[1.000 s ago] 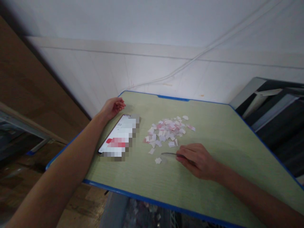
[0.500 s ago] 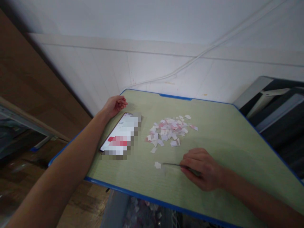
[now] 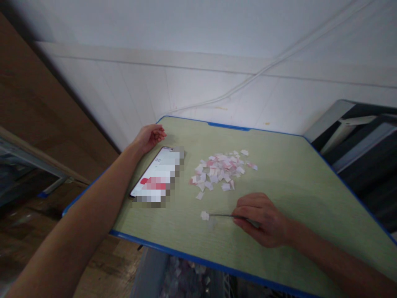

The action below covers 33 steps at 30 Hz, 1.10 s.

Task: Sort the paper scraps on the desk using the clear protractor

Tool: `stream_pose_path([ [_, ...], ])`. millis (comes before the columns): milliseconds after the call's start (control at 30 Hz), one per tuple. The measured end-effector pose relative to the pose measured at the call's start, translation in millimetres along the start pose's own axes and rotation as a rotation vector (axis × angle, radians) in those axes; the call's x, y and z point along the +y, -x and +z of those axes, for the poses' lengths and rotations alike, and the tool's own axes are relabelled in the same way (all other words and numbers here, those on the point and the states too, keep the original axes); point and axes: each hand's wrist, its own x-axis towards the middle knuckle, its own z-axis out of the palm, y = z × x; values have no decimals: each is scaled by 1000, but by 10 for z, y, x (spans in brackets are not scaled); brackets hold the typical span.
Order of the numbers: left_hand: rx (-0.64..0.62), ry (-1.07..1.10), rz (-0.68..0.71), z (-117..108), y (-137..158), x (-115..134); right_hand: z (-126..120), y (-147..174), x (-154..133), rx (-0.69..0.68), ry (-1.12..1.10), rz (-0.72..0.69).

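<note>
My right hand (image 3: 262, 219) is closed around thin dark tweezers (image 3: 221, 215), pointing left just above the green table. At their tip is a small white paper piece (image 3: 205, 215), with a faint shadow below it. Beyond lies a loose pile of small white and pink paper scraps (image 3: 221, 167). My left hand (image 3: 151, 137) rests at the table's far left, its fingers curled in with nothing visible in them. Just below it lies a phone (image 3: 155, 174) with a lit screen, partly blurred out by pixelation.
The blue-edged table (image 3: 294, 174) stands against a white wall (image 3: 198, 87) with a cable along it. Below the near edge, a bin (image 3: 149, 273) contains more paper scraps. A brown panel (image 3: 46, 103) stands left; dark folded furniture (image 3: 366, 153) leans at right.
My right hand and the tweezers have shifted slightly left, and the white paper piece at the tip has moved a little with them. My left hand stays put.
</note>
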Motion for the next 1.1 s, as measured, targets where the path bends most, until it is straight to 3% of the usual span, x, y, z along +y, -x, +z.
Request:
stream_pose_path([
  [267, 17, -26, -7, 16, 13, 11, 66, -54, -8, -20, 31, 84],
  [667, 6, -47, 18, 6, 8, -6, -9, -41, -41, -18, -58, 19],
  [1100, 15, -40, 16, 24, 25, 8, 99, -48, 3, -1, -15, 97],
])
